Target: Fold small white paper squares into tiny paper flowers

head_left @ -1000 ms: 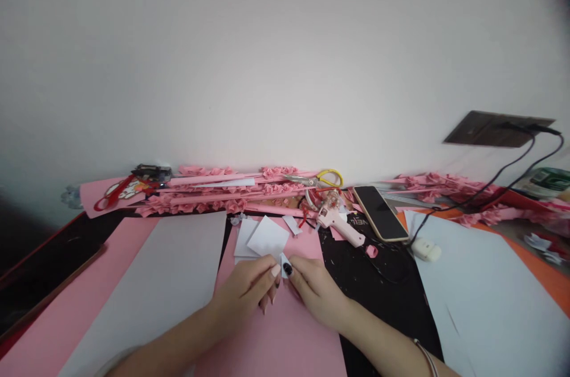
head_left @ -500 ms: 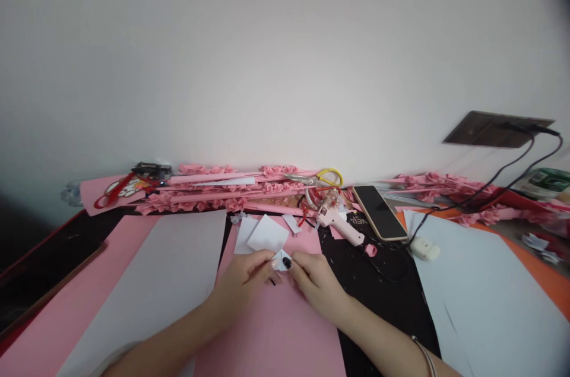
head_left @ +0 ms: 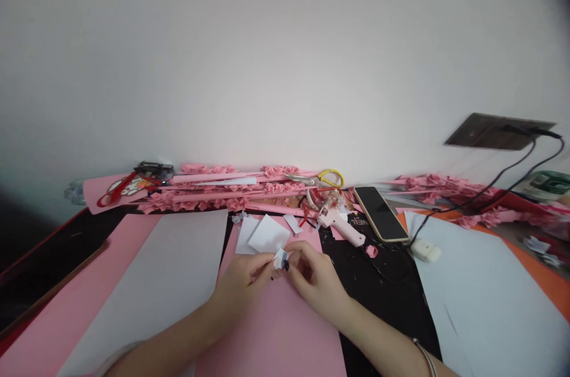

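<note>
Paper (head_left: 280, 257) | pinched from left by left hand (head_left: 243, 278), from right by right hand (head_left: 319, 283) | neither nearer | long axis not discerned | squares (head_left: 268, 234) seen beyond

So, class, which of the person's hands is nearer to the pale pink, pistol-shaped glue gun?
Right. The right hand is on the near side of the glue gun, slightly left of it; the left hand is also nearside, but farther left.
</note>
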Demonstrator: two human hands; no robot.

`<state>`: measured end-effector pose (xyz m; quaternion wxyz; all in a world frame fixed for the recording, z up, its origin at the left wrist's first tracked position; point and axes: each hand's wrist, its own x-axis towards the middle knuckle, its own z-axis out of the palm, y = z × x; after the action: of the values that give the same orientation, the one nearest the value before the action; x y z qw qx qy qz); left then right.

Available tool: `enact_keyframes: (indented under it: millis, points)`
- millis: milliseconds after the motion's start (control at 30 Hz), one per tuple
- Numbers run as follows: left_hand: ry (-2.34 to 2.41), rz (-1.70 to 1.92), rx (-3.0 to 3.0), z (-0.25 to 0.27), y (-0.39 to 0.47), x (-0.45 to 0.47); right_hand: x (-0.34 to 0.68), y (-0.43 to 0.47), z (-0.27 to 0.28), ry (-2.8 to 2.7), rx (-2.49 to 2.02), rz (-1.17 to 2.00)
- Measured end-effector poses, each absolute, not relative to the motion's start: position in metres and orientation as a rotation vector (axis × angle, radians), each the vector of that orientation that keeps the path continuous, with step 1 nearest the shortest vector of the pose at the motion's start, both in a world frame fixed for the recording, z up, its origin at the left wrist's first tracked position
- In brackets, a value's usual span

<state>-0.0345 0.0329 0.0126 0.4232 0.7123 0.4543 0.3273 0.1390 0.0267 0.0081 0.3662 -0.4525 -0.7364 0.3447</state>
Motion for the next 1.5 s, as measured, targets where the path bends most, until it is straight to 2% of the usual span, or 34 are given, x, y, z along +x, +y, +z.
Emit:
enact_keyframes:
  millis: [1500]
  points:
    - [1.162, 0.792, 1.995, 0.0093, 0.0308, -0.0366, 0.1399, 0.0275, 0.0089, -1.854, -1.180, 0.822]
